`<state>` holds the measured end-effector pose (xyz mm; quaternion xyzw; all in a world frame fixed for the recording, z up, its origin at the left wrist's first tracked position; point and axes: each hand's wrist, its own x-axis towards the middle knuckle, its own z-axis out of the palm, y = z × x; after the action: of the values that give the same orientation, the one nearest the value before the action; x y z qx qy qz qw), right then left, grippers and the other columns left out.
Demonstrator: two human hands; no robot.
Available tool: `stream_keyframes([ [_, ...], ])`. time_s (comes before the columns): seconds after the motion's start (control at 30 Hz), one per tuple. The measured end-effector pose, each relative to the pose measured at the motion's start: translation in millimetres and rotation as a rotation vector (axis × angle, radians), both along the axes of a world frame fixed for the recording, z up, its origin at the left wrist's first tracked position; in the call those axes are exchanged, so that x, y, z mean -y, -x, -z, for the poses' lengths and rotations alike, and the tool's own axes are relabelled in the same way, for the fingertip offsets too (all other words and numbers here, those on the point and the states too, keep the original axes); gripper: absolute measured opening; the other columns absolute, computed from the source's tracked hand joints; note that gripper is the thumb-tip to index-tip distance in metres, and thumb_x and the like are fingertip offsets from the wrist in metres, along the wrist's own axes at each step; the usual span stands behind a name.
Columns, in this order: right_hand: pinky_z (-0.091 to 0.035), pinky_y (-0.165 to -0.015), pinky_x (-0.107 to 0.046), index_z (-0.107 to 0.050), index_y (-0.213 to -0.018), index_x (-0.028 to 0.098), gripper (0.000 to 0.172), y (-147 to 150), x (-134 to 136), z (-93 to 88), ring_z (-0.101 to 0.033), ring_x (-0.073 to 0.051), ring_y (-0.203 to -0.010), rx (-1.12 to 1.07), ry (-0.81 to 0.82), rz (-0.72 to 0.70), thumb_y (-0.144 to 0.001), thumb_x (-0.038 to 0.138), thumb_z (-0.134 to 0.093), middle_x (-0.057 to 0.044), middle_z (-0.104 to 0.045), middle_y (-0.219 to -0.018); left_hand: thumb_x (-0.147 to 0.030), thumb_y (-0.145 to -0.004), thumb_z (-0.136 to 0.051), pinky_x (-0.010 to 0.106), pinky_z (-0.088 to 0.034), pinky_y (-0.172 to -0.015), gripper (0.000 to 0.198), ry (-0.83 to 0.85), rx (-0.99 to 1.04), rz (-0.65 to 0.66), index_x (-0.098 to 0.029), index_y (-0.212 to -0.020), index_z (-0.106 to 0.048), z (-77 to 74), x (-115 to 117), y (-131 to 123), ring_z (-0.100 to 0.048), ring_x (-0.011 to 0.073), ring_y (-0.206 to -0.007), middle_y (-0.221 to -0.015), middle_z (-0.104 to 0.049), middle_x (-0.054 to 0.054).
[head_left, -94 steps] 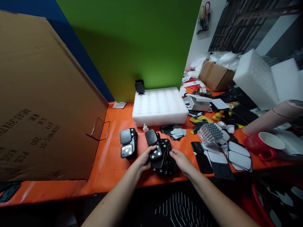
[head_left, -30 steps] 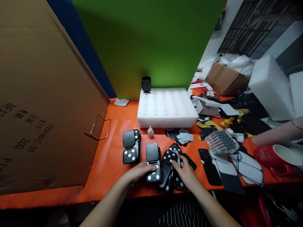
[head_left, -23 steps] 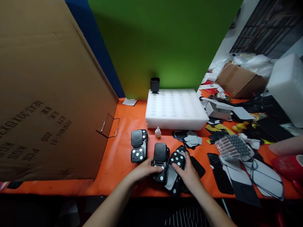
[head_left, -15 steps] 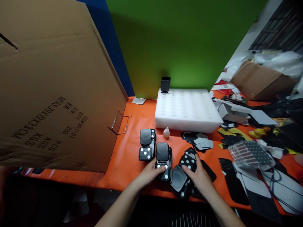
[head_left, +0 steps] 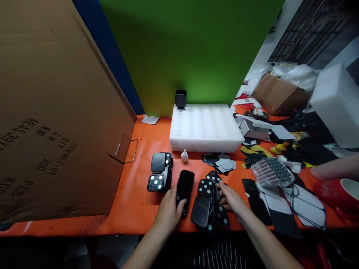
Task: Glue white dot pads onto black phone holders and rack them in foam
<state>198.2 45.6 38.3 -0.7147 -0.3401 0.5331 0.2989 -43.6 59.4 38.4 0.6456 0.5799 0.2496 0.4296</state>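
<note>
My left hand rests with curled fingers on a stack of black folding cases near the front of the orange table. My right hand lies beside it, fingers curled against a loose pile of black cases with white dots. To the left stands a neat stack of the same cases, opened out, one half showing white dots. A small white bottle stands just behind these stacks.
A white foam tray with round pockets sits further back, a black case upright at its corner. A big cardboard box fills the left. Black and grey cut-outs, cartons and another person's arm by a red mug crowd the right.
The camera swung left and back. My left hand slid along the middle stack of cases. My right hand shifted the loose dotted cases into a tighter pile.
</note>
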Motion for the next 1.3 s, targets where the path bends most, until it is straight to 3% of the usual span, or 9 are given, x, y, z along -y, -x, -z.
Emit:
stream_keyframes([
  [0.17, -0.026, -0.033, -0.015, -0.053, -0.088, 0.019, 0.039, -2.4, -24.8, 8.9, -0.047, -0.008, -0.036, -0.137, 0.104, -0.043, -0.08, 0.054, -0.038, 0.005, -0.049, -0.046, -0.029, -0.081, -0.047, 0.04, -0.018, -0.104, 0.044, -0.221, -0.05, 0.022, -0.023, -0.125, -0.045, -0.7, 16.3, -5.1, -0.029, 0.0265, -0.124, -0.134, -0.038, 0.006],
  [0.27, -0.023, -0.032, -0.015, -0.05, -0.072, 0.018, 0.032, 0.4, -39.4, 8.1, -0.042, -0.007, -0.033, -0.057, 0.058, -0.136, -0.081, 0.047, -0.04, 0.006, -0.046, -0.042, -0.029, -0.084, -0.044, 0.042, -0.012, -0.107, 0.043, -0.301, -0.09, 0.29, -0.028, -0.126, -0.044, -10.2, 25.3, -16.6, -0.024, 0.0255, -0.128, -0.136, -0.036, 0.002],
  [0.37, -0.028, -0.035, -0.018, -0.049, -0.068, 0.019, 0.031, 2.1, -46.7, 0.4, -0.04, -0.008, -0.034, -0.007, 0.09, -0.211, -0.081, 0.045, -0.039, 0.006, -0.043, -0.04, -0.037, -0.08, -0.05, 0.047, -0.009, -0.106, 0.058, -0.32, -0.151, 0.568, -0.029, -0.134, -0.029, -20.9, 30.1, -35.2, -0.018, 0.0273, -0.13, -0.142, -0.025, 0.001],
  [0.47, -0.034, -0.039, -0.021, -0.048, -0.065, 0.019, 0.033, -0.7, -48.2, -4.3, -0.042, -0.01, -0.037, 0.027, 0.068, -0.289, -0.08, 0.046, -0.038, 0.005, -0.045, -0.043, -0.044, -0.076, -0.054, 0.05, -0.008, -0.106, 0.066, -0.317, -0.174, 0.686, -0.031, -0.134, -0.026, -25.6, 29.4, -52.5, -0.014, 0.0286, -0.131, -0.143, -0.02, 0.0],
  [0.63, -0.035, -0.045, -0.022, -0.048, -0.057, 0.019, 0.038, -5.0, -46.7, -3.2, -0.042, -0.01, -0.042, 0.16, -0.076, -0.375, -0.078, 0.05, -0.042, 0.003, -0.049, -0.046, -0.052, -0.071, -0.057, 0.053, -0.009, -0.104, 0.069, -0.317, -0.192, 0.696, -0.033, -0.132, -0.031, -18.1, 26.8, -63.0, -0.013, 0.0301, -0.131, -0.142, -0.025, -0.001],
  [0.83, -0.034, -0.036, -0.018, -0.054, -0.078, 0.018, 0.051, 6.2, -45.5, -8.5, -0.046, -0.009, -0.038, -0.265, 0.219, -0.276, -0.075, 0.065, -0.036, 0.0, -0.054, -0.052, -0.038, -0.065, -0.064, 0.057, -0.01, -0.102, 0.069, -0.381, -0.251, 0.688, -0.03, -0.129, -0.037, -5.1, 27.8, -61.5, -0.012, 0.0334, -0.13, -0.141, -0.026, 0.001],
  [1.07, -0.039, -0.035, -0.018, -0.054, -0.071, 0.015, 0.052, 10.8, -55.2, -8.7, -0.041, -0.007, -0.034, -0.228, 0.333, -0.227, -0.079, 0.063, -0.034, 0.002, -0.047, -0.044, -0.039, -0.072, -0.056, 0.057, -0.016, -0.101, 0.061, -0.544, -0.31, 0.659, -0.025, -0.128, -0.038, 3.7, 32.0, -56.4, -0.013, 0.0317, -0.13, -0.14, -0.028, 0.002],
  [1.17, -0.042, -0.04, -0.02, -0.057, -0.08, 0.015, 0.053, 11.3, -44.0, -13.4, -0.049, -0.009, -0.043, -0.303, 0.304, -0.195, -0.077, 0.064, -0.037, -0.001, -0.056, -0.057, -0.041, -0.073, -0.054, 0.057, -0.018, -0.101, 0.061, -0.572, -0.347, 0.639, -0.025, -0.129, -0.037, 4.1, 33.0, -57.6, -0.013, 0.0316, -0.13, -0.14, -0.028, 0.002],
  [1.3, -0.047, -0.062, -0.025, -0.058, -0.098, 0.018, 0.048, 17.1, -5.0, -21.4, -0.058, -0.011, -0.067, -0.518, 0.152, -0.096, -0.079, 0.059, -0.041, -0.004, -0.063, -0.08, -0.038, -0.071, -0.055, 0.057, -0.021, -0.1, 0.06, -0.587, -0.385, 0.628, -0.024, -0.127, -0.039, 5.4, 31.3, -60.1, -0.014, 0.0321, -0.13, -0.14, -0.028, 0.003],
])
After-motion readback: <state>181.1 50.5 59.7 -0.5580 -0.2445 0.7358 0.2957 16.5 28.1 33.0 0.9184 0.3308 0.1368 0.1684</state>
